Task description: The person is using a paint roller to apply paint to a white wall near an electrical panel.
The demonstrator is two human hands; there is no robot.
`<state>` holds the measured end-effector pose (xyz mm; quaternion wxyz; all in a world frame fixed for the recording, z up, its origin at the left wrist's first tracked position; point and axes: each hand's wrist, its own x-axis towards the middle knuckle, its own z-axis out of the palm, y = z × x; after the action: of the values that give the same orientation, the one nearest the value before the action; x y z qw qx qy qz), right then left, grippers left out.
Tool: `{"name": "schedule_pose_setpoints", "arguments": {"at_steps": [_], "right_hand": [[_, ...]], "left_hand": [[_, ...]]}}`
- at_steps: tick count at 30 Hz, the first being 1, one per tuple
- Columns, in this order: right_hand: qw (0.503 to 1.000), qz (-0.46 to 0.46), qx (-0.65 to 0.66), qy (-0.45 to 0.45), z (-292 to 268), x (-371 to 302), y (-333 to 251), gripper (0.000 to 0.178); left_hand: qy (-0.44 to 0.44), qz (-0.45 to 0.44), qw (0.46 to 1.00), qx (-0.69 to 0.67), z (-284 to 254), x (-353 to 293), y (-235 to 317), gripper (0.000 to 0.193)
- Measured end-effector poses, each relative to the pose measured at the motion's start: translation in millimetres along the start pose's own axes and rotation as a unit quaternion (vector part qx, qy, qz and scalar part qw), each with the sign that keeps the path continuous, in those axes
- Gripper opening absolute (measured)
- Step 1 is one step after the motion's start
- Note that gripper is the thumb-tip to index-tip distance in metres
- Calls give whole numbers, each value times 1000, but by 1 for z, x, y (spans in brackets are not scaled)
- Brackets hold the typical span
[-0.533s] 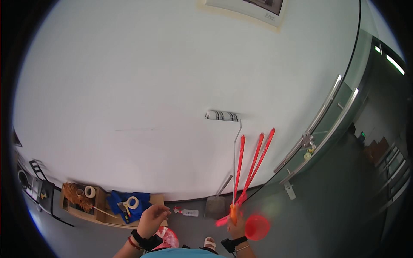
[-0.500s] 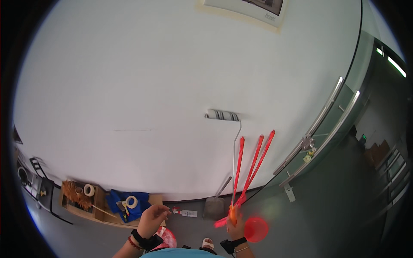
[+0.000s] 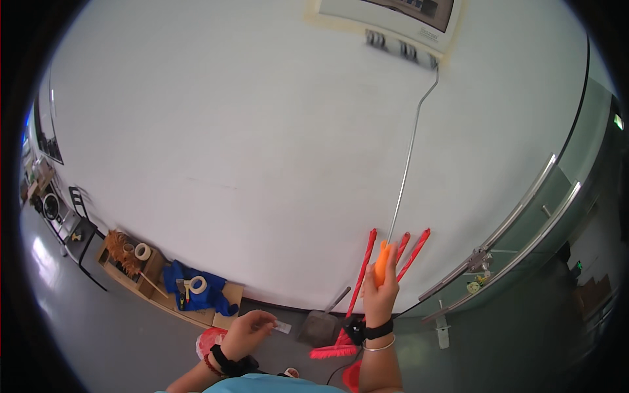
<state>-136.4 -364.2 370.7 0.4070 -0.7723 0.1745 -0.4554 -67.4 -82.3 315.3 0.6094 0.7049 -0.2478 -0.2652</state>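
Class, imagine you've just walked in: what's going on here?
A person's right hand grips a paint roller by its orange handle, the roller head up by the lower edge of a picture on the white wall. The left hand is loosely curled, apparently empty. Red poles and a grey dustpan are nearby.

The handle [image 3: 382, 263] looks like smooth orange plastic, and the rod [image 3: 409, 154] above it is thin, shiny metal. Near the upper edge of the smooth, matt wall [image 3: 196, 118], the roller sleeve [image 3: 401, 49] is too blurred to show its texture. Red broomsticks [image 3: 363, 268] have a glossy, plastic-looking skin. At the floor's [image 3: 59, 314] wall edge, the dustpan [image 3: 319, 327] is dull grey; the floor shines toward its left edge. Wrinkled blue cloth [image 3: 213, 298] covers the right end of the matt brown box [image 3: 231, 308]; fluffy feathers [image 3: 123, 252] fill its left.
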Motion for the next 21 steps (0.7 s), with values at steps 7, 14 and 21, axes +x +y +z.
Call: {"name": "schedule_pose_setpoints", "arguments": {"at_steps": [7,14,21], "right_hand": [[997,-65,-32,27,7,12,-13,64],[993,-50,-104,35,3,-39,46,64],[991,79,-108,-1,2,-129,75,62]], "left_hand": [[19,-14,1000,-12,-9,-7,-6,20],[-14,-35,999,-24,-16,8,-14,21],[-46,-50,997,-30,-38,22,-17,20]]}}
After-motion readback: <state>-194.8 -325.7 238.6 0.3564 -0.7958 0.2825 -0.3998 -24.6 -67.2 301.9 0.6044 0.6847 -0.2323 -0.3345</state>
